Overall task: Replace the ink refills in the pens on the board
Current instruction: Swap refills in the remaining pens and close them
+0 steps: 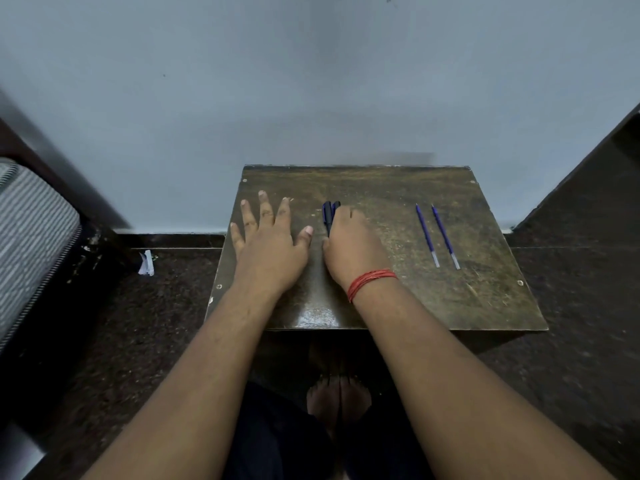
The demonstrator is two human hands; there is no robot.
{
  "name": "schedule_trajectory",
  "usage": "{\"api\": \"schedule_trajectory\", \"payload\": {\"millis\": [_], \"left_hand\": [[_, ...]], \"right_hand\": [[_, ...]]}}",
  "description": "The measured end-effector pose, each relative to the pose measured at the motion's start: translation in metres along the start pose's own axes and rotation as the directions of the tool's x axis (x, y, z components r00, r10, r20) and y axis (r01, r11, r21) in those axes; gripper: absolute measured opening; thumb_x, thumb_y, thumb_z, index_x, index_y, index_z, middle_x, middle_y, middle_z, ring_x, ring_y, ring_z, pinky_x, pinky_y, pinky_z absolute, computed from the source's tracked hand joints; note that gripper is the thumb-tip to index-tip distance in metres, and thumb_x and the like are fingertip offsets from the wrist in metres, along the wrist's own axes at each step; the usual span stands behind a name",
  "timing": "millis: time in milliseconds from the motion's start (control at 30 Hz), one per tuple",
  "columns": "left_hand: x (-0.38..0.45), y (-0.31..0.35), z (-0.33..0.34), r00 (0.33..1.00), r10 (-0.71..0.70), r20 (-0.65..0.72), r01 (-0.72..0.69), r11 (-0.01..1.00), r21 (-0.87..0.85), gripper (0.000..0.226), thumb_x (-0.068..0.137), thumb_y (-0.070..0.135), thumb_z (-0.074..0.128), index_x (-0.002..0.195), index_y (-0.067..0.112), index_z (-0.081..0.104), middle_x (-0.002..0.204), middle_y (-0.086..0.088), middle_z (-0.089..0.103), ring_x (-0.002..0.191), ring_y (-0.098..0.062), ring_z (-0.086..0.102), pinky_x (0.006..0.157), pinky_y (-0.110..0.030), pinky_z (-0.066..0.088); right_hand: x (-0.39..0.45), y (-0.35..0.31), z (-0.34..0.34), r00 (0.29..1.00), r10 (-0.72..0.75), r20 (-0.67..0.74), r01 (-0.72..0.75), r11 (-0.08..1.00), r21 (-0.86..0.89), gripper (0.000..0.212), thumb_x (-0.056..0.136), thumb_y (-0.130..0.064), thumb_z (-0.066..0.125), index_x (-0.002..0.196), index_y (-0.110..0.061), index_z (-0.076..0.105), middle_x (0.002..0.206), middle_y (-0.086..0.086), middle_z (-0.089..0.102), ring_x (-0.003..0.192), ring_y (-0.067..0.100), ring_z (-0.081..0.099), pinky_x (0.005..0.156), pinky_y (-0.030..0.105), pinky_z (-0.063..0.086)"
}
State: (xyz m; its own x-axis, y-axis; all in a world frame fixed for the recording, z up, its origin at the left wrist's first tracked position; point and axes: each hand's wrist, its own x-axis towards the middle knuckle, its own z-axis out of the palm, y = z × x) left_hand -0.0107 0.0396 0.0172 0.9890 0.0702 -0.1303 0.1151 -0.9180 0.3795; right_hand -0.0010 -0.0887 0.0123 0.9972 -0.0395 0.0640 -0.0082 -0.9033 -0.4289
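Note:
A worn brown board (381, 299) lies in front of me by the wall. Two dark blue pens (329, 213) lie side by side near its middle, their lower parts hidden under my right hand (353, 244). That hand's fingers curl round the pens; a red thread circles its wrist. My left hand (270, 240) rests flat on the board's left part with fingers spread, apart from the pens. Two thin blue ink refills (437, 235) lie parallel on the right part of the board, untouched.
A grey-blue wall rises right behind the board. Dark speckled floor surrounds it. A striped cushion (31, 233) on dark furniture stands at the left, a scrap of white paper (147, 263) lies on the floor, and my feet (339, 400) show below the board.

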Motion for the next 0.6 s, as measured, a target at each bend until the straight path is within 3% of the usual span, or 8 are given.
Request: {"api": "schedule_trajectory", "payload": {"millis": [200, 333, 600], "left_hand": [[0.0, 0.001, 0.005, 1.0, 0.016, 0.001, -0.016, 0.999, 0.042, 0.072, 0.107, 0.055, 0.034, 0.167, 0.027, 0.006, 0.177, -0.007, -0.013, 0.161, -0.034, -0.019, 0.127, -0.059, -0.008], [0.0, 0.008, 0.011, 0.998, 0.068, -0.009, -0.067, 0.994, 0.081, 0.072, 0.107, 0.055, 0.033, 0.167, 0.025, 0.006, 0.177, -0.007, -0.013, 0.161, -0.035, -0.019, 0.128, -0.059, -0.008], [0.002, 0.024, 0.031, 0.981, 0.192, -0.013, -0.189, 0.976, 0.109, 0.073, 0.107, 0.057, 0.03, 0.167, 0.026, 0.005, 0.177, -0.007, -0.012, 0.161, -0.034, -0.019, 0.128, -0.059, -0.008]], "right_hand": [[-0.001, 0.005, -0.005, 1.0, -0.023, -0.003, 0.023, 0.999, 0.039, 0.03, 0.097, -0.025, 0.058, 0.12, -0.008, 0.049, 0.122, 0.015, 0.055, 0.104, 0.035, 0.062, 0.075, 0.035, 0.043], [-0.002, 0.024, -0.026, 0.997, 0.004, -0.081, 0.0, 0.999, 0.046, 0.025, 0.099, -0.028, 0.055, 0.116, -0.01, 0.05, 0.118, 0.012, 0.056, 0.103, 0.03, 0.06, 0.074, 0.031, 0.038], [0.003, 0.102, -0.066, 0.954, 0.241, -0.176, -0.262, 0.959, -0.107, 0.038, 0.096, -0.031, 0.057, 0.123, -0.006, 0.052, 0.13, 0.015, 0.054, 0.12, 0.035, 0.05, 0.1, 0.04, 0.041]]}}
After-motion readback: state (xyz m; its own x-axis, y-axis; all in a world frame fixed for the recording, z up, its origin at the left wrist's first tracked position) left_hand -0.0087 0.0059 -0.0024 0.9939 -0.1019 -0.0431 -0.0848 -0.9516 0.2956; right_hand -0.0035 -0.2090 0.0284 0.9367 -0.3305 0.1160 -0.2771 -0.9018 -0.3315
